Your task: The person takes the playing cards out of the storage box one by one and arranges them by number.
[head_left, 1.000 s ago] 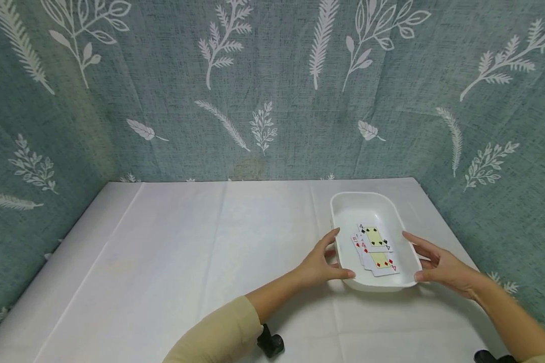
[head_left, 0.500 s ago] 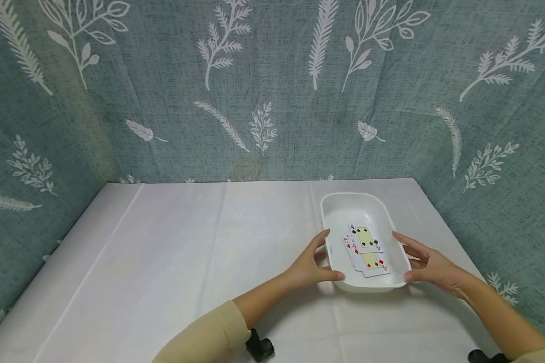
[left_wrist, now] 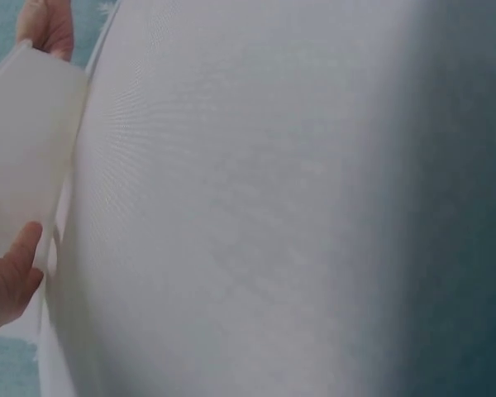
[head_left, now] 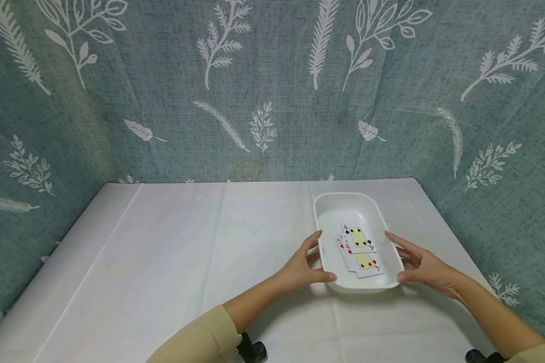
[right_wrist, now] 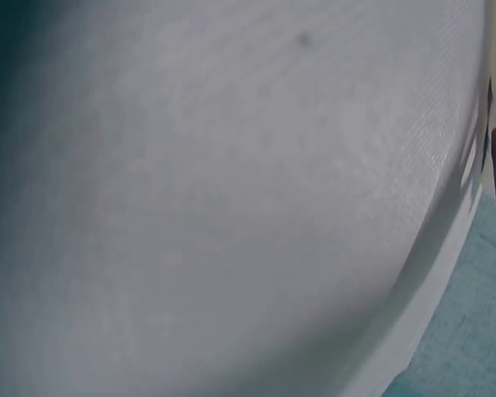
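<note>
A white rectangular plastic tray (head_left: 350, 205) with rounded corners is on the right part of the table. Inside it lie several overlapping playing cards (head_left: 359, 252), face up; a four of spades (head_left: 358, 237) and a four of diamonds (head_left: 367, 263) show, over a partly covered red five. My left hand (head_left: 300, 267) grips the tray's left side, thumb at the near corner and fingers along the wall. On the opposite side my right hand (head_left: 429, 269) holds it the same way. In the left wrist view, the tray (left_wrist: 33, 124) appears at the left edge. Whether its base touches the cloth, I cannot tell.
White cloth (head_left: 163, 262) covers the table, which ends at a back edge. Blue-green leaf-patterned fabric (head_left: 172, 126) hangs behind it and at both sides. Black wrist devices (head_left: 253, 349) show below the sleeves.
Both hands have moved left together, carrying or sliding the tray with them. The cards travel inside it, and the grip looks the same.
</note>
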Motion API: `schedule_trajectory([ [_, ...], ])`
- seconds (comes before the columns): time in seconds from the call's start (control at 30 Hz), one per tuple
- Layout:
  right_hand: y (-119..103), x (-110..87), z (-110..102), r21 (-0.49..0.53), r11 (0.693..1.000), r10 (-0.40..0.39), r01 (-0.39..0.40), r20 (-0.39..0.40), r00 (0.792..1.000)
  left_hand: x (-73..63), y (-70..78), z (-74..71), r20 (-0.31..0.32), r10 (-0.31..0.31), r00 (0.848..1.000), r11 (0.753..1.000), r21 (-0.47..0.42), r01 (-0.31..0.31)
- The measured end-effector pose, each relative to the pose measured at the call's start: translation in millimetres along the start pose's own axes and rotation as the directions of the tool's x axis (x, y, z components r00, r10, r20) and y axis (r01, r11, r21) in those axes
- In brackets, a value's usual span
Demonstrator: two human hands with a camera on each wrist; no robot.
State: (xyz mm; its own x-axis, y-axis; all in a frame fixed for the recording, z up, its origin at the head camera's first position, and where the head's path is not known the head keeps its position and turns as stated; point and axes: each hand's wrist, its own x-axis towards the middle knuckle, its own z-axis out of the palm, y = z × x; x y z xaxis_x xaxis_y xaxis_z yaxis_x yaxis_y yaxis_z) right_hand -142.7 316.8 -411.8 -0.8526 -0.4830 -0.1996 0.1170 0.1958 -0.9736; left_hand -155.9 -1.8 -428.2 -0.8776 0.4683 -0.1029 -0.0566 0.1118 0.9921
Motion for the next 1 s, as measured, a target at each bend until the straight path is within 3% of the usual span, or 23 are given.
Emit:
schedule_trajectory([
  [0.2,1.0,2.4,0.9,0.058,0.998,-0.016,0.013,0.045,0.999,-2.3,0.7,-4.0,0.016,-0.009,1.000,0.998,-0.067,0.010],
  [0.4,-1.2,5.2,10.5,0.090,0.995,-0.037,0.034,0.036,0.999,-6.7,0.5,-11.5,0.005,-0.038,0.999,0.998,-0.048,0.038],
  [1.0,-7.2,15.3,39.7,0.018,1.000,0.011,-0.010,-0.033,0.999,-25.8,-0.6,-33.6,0.026,-0.056,0.998,0.990,-0.124,0.059],
])
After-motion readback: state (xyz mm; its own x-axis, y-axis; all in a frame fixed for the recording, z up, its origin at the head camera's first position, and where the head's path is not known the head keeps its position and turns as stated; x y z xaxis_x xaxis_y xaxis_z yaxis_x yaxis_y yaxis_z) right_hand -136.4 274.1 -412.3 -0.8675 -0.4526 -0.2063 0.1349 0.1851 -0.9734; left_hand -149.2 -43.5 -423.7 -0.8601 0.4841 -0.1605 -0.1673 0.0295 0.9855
